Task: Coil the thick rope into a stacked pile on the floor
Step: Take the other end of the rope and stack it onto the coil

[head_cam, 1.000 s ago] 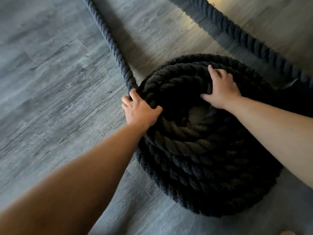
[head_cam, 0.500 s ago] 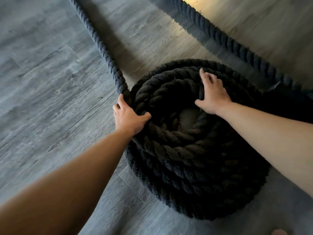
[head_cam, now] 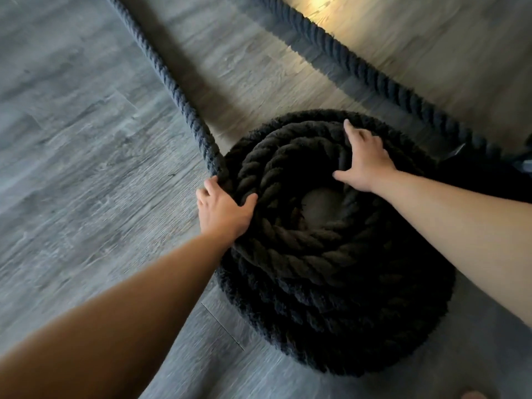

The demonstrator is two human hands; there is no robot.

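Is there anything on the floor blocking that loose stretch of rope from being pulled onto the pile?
Nothing visible does. The loose rope runs over bare floor straight to the pile, where the left hand already grips it at the rim. The right hand presses on the pile's far side, away from that path.

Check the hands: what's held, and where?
Left hand grips the rope where it meets the coil's left rim. Right hand presses flat on the top turn.

Black twisted rope (head_cam: 331,254); grey wood-grain floor (head_cam: 86,139).
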